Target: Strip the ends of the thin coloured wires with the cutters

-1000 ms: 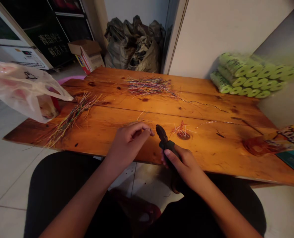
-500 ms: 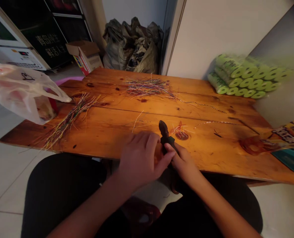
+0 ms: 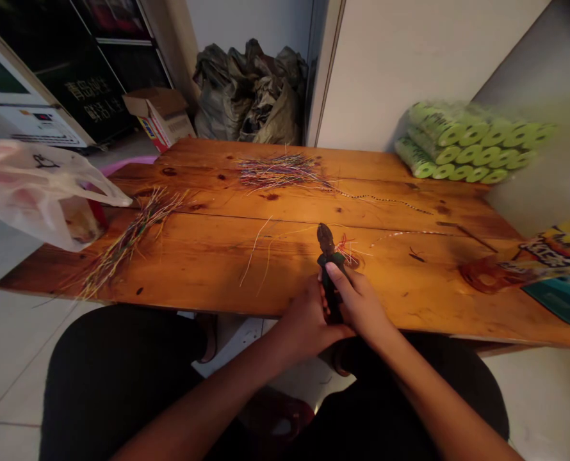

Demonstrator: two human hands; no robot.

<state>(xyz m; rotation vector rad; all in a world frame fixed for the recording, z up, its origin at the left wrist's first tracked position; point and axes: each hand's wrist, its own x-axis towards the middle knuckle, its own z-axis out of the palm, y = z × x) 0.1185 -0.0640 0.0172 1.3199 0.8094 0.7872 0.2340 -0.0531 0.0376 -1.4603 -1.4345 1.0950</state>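
Note:
Dark pliers (image 3: 326, 240) point away from me over the front of the wooden table (image 3: 208, 256). My right hand (image 3: 362, 304) is wrapped round their handles, thumb on top. My left hand (image 3: 307, 323) closes round the handles from the left. Just beyond the jaws and to the right lie short red and white wire pieces (image 3: 350, 248). Left of the pliers, a white wire (image 3: 256, 250) and a thin yellow wire (image 3: 268, 262) rest on the wood. Bundles of coloured wires lie at the back (image 3: 280, 171) and at the left (image 3: 126, 243).
A plastic bag (image 3: 40, 186) sits at the left edge. Green rolls (image 3: 472, 144) are stacked at the back right. At the right are an orange-yellow packet (image 3: 549, 256) and a teal object (image 3: 558, 301). Twisted wires (image 3: 390, 202) stretch across the right half.
My left hand has moved down and right from over the table onto the plier handles. The pliers are more upright in view. The white and yellow wires are now uncovered.

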